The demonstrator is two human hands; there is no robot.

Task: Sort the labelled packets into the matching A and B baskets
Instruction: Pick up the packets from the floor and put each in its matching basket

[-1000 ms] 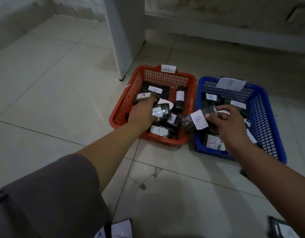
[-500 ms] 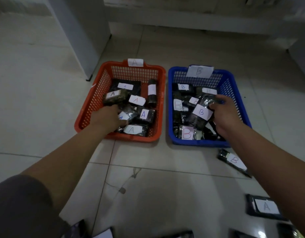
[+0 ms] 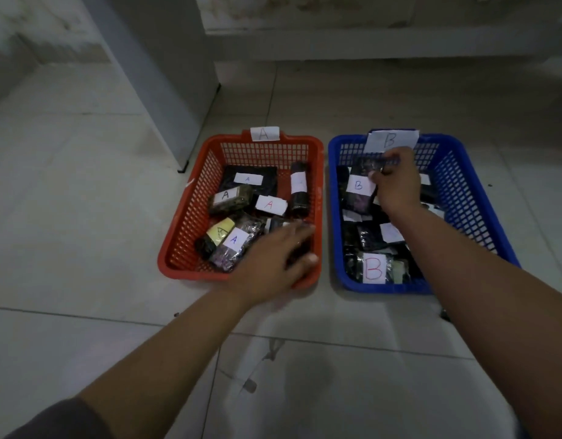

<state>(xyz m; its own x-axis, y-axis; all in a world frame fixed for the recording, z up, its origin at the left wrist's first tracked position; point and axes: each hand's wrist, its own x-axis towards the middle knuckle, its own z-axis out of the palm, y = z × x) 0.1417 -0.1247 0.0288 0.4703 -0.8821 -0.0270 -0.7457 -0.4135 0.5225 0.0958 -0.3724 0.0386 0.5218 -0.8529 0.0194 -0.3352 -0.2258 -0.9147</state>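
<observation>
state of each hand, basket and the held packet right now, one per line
left hand: open, fingers spread over the near corner of the red basket, holding nothing
right hand: grip on a dark packet over the blue basket
red basket: holds A packets
blue basket: holds B packets

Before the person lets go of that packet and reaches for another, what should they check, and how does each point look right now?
1. Right hand over the blue plastic basket tagged B: ok.
2. Dark packet with white B label matches that basket: ok.
3. Packet released: not ok, fingers grip it.
4. Left hand empty, fingers straight, over the red plastic basket: ok.
5. Readable labels in the red basket all say A: ok; some are hidden.
</observation>
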